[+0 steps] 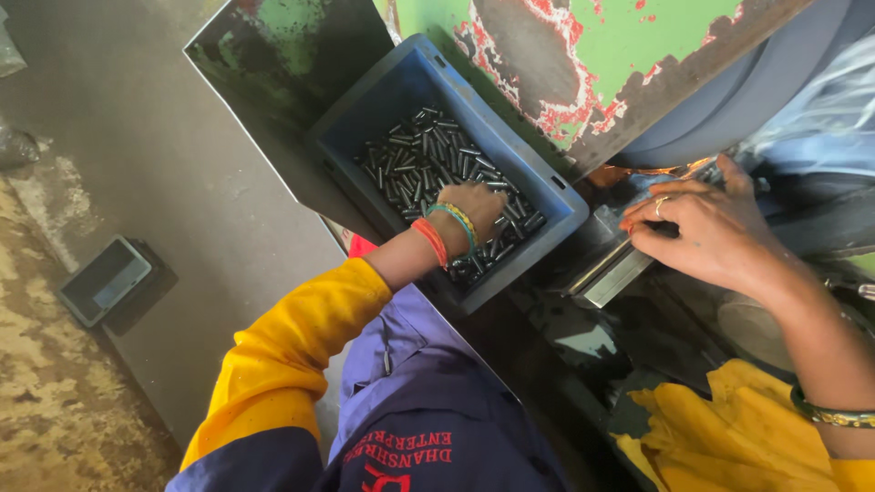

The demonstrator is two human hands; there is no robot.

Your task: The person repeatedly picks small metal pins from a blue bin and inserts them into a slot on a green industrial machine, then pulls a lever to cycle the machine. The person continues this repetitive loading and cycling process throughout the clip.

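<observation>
Many dark pins point(428, 155) lie every way in the blue bin point(538, 182); left hand point(474, 208) grip unclear, right hand point(706, 228) loose.

I see one container: a blue rectangular plastic bin point(547, 187), open-topped, tilted at frame centre, holding small dark metal pins point(419, 155). Red lettering point(401, 448) is stitched on the purple garment, bottom centre. I see no signs or screens.

Your left hand point(472, 206) is down in the blue bin point(369, 109), walls on every side, so the only way out is straight up. The far half over the metal pins point(428, 155) is open. Your right hand point(706, 228) is boxed in: big wheel point(729, 100) just above, metal rail point(606, 269) right beside it.
</observation>
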